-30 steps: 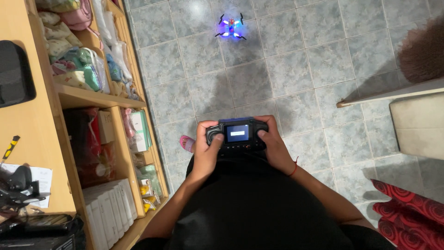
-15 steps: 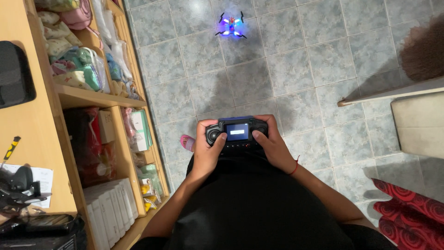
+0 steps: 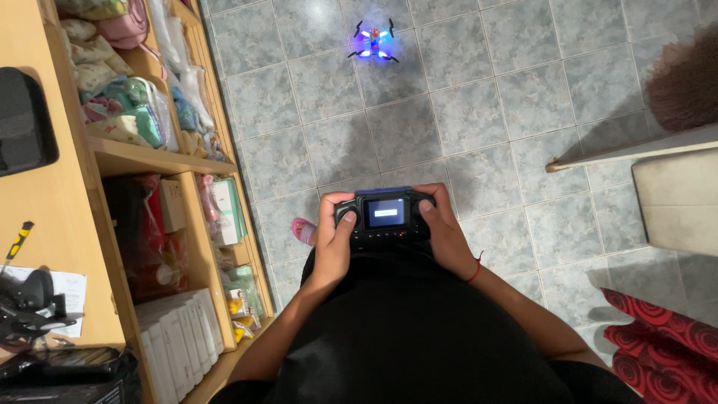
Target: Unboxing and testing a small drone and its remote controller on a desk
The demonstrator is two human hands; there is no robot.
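grey floor tiles below; both hands wrap a black handheld controller, left hand and right hand gripping its ends, thumbs on sticks. looks light, rigid plastic. small lit drone well ahead.

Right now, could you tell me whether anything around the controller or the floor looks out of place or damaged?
Nothing stands out. The left hand and right hand hold the black controller level, thumbs on its sticks. The small lit drone sits square over the tiled floor, which shows no spill or crack. The shelves are crowded but nothing has fallen.
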